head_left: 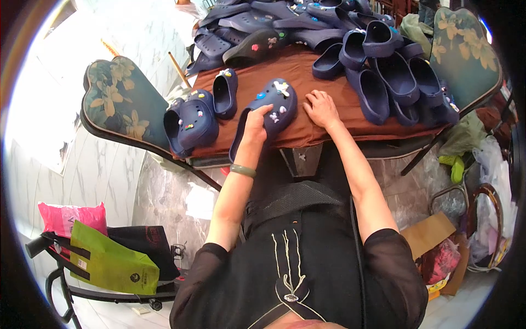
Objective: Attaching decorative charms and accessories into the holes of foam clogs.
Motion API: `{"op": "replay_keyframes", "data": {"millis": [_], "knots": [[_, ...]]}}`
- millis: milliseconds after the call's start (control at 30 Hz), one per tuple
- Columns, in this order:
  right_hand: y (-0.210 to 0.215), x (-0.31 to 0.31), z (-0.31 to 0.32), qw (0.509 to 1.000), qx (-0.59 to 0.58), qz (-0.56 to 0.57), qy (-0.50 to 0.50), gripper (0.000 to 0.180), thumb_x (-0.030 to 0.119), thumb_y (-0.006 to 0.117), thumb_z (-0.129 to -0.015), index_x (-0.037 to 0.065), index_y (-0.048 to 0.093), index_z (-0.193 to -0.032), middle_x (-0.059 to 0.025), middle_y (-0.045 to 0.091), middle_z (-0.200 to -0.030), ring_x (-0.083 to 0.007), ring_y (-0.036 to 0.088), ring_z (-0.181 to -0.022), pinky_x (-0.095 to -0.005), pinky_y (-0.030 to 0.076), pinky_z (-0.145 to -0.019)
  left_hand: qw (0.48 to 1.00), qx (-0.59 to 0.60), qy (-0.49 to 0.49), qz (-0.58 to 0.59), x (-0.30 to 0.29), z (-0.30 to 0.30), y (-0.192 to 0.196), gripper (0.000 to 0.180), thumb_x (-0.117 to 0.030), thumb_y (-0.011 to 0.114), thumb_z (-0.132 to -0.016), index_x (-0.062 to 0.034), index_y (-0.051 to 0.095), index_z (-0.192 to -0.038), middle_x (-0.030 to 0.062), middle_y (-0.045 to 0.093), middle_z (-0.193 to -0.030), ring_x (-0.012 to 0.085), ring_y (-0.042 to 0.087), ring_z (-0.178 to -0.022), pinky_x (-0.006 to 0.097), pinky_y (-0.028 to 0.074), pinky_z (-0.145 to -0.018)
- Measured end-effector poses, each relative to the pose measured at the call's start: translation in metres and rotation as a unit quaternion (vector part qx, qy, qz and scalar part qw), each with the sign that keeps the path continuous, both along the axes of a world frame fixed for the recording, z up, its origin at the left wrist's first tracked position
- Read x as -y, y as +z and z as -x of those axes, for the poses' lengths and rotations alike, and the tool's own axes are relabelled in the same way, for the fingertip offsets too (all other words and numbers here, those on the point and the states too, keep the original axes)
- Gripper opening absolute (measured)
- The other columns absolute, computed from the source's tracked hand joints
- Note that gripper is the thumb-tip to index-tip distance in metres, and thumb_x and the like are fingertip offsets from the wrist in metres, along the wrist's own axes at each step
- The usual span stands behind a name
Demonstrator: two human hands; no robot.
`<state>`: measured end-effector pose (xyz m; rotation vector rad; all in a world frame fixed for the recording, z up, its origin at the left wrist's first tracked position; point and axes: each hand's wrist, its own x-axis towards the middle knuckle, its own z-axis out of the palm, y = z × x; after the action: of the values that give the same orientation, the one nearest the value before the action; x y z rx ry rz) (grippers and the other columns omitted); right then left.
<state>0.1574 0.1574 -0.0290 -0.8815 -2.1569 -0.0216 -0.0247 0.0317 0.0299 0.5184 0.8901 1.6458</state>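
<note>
Near the front edge of the table (307,71), left of its middle, a navy clog (284,103) lies toe away and top up, which seems to keep its charms (281,88) in view. The left hand (256,123) grips its side, thumb on top, fingers hidden. The right hand (322,109) rests palm down on the brown cloth (276,70), loosely spread, visibly gripping nothing. Other clogs (246,22) heap toward the far edge, perhaps for easy reach.

Green bag (112,263) beside pink package (82,215), brown cardboard (429,233), two floral chairs (123,107)
</note>
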Motion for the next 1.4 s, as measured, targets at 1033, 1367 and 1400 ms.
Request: {"op": "replay_keyframes", "data": {"millis": [1033, 1367, 1400], "knots": [[0.066, 0.014, 0.072, 0.984, 0.179, 0.015, 0.017, 0.038, 0.033, 0.039, -0.095, -0.001, 0.055, -0.086, -0.0254, 0.063, -0.078, -0.0404, 0.063, -0.075, -0.0486, 0.05, -0.071, 0.985, -0.146, 0.087, -0.037, -0.002, -0.004, -0.028, 0.013, -0.008, 0.066, -0.07, -0.0001, 0.064, -0.08, 0.0049, 0.064, -0.075, 0.0138, 0.059, -0.065, 0.028, 0.048, -0.061], [0.064, 0.007, 0.075, 0.982, 0.19, 0.013, 0.002, 0.044, 0.033, 0.035, -0.096, -0.001, 0.059, -0.079, -0.0233, 0.064, -0.076, -0.039, 0.064, -0.076, -0.0461, 0.052, -0.072, 0.941, -0.298, 0.161, -0.008, -0.01, 0.0, -0.031, 0.022, -0.013, 0.066, -0.069, 0.0076, 0.064, -0.078, 0.0089, 0.065, -0.073, 0.0164, 0.061, -0.066, 0.03, 0.048, -0.061], [0.065, 0.008, 0.076, 0.982, 0.19, 0.018, -0.012, 0.045, 0.033, 0.034, -0.097, 0.0, 0.059, -0.079, -0.0228, 0.064, -0.077, -0.0385, 0.064, -0.077, -0.0456, 0.052, -0.072, 0.941, -0.298, 0.161, -0.007, -0.009, 0.0, -0.032, 0.022, -0.013, 0.066, -0.069, 0.0076, 0.064, -0.078, 0.0089, 0.065, -0.073, 0.0164, 0.061, -0.066, 0.03, 0.048, -0.061]]}}
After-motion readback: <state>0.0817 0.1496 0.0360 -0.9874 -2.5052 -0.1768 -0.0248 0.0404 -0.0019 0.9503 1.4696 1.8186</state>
